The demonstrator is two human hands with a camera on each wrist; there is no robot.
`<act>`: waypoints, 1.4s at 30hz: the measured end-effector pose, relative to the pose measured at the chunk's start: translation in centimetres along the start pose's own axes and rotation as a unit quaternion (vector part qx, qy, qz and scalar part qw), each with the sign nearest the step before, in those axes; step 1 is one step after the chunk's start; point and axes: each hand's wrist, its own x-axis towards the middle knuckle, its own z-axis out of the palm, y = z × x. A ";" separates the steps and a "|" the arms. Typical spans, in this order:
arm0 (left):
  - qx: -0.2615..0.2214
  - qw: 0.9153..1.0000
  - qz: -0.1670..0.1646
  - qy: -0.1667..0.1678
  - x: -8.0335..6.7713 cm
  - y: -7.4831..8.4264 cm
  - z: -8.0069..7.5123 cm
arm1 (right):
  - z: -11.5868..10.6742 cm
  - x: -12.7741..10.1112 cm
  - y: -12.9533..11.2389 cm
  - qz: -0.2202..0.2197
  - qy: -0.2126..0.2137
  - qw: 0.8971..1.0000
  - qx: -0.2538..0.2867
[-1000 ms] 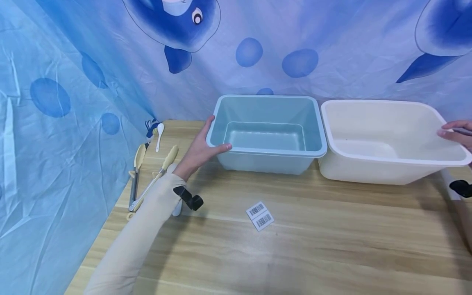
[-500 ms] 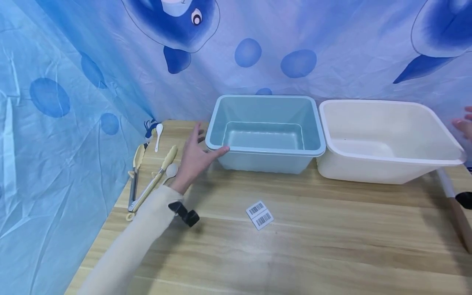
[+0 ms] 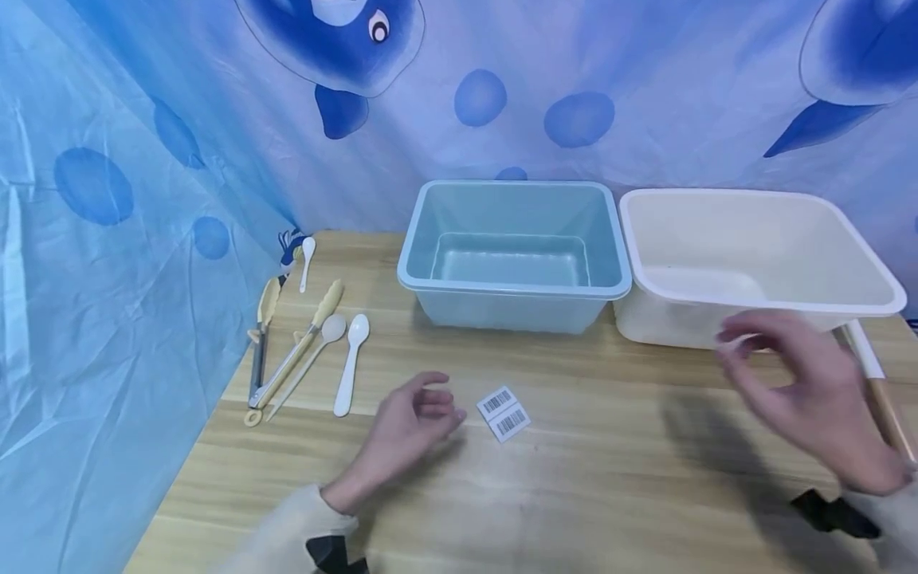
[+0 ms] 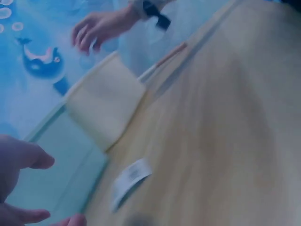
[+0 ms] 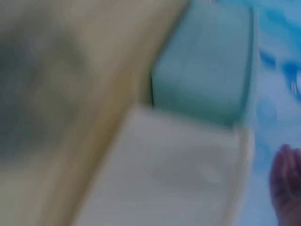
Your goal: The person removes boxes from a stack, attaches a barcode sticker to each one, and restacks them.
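A pale wood-grain counter (image 3: 588, 494) with long plank-like streaks fills the foreground, its left edge meeting a creased blue fabric backdrop (image 3: 107, 239). The cloth, printed with dark blue cartoon whales (image 3: 337, 40) and round blue spots (image 3: 480, 97), hangs behind the counter and wraps round its left side. Soft, even light falls across the counter, leaving faint shadows on the wood.

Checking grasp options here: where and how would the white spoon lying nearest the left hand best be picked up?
Likely by its handle. The white spoon lies flat on the table, bowl toward the blue bin, handle end toward the person. The left hand, empty and just right of that end, could come from above and pinch the handle's sides. Tongs and another spoon crowd its left side.
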 end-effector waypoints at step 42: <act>-0.048 0.997 0.023 -0.048 0.3 -0.9 4.1 | 18.0 -4.0 -4.4 0.409 -0.268 0.862 0.135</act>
